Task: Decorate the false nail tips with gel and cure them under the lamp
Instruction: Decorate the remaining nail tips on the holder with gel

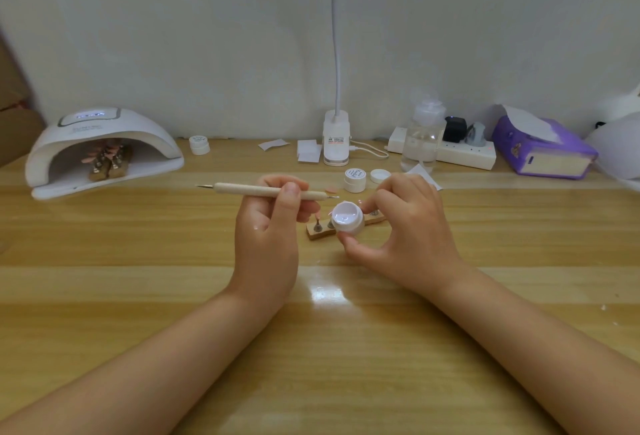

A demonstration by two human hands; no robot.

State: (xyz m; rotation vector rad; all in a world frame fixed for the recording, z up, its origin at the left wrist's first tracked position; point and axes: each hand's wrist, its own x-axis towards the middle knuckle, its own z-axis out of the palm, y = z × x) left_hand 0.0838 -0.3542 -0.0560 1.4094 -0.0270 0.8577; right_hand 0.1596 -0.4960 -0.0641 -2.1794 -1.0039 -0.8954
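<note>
One white lamp (104, 147) sits far left on the counter (138, 261), with pink nail tips (105, 154) on stands inside it. One closed jar (199, 144) is near it. The left hand (268, 227) grips one wooden stick (266, 191) in curled fingers. The right hand (405, 230) pinches one open gel jar (347, 218) above a wooden holder (320, 232). Behind stand another jar (355, 180) and one loose lid (380, 175). Its label is too small to read. One purple box (543, 147) sits far right.
</note>
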